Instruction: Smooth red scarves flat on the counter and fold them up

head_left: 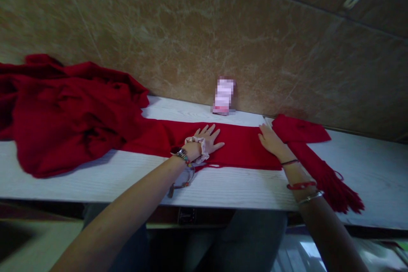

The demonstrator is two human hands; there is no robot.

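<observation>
Red cloth (153, 131), partly flat, partly heaped

I am pressing it down on the white board (239, 187). Under my touch, one long strip (245, 144) is lying flat, nearly smooth. Toward the left, the rest is lying in a thick, creased heap (73, 110).

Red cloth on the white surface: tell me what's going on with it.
A person has the left hand spread flat on a smooth stretch of red cloth, with the right hand at that stretch's right end. To the left, the cloth runs into a bunched heap on the white surface. Beyond the right hand lies a red tassel. Neither hand is gripping anything.
</observation>
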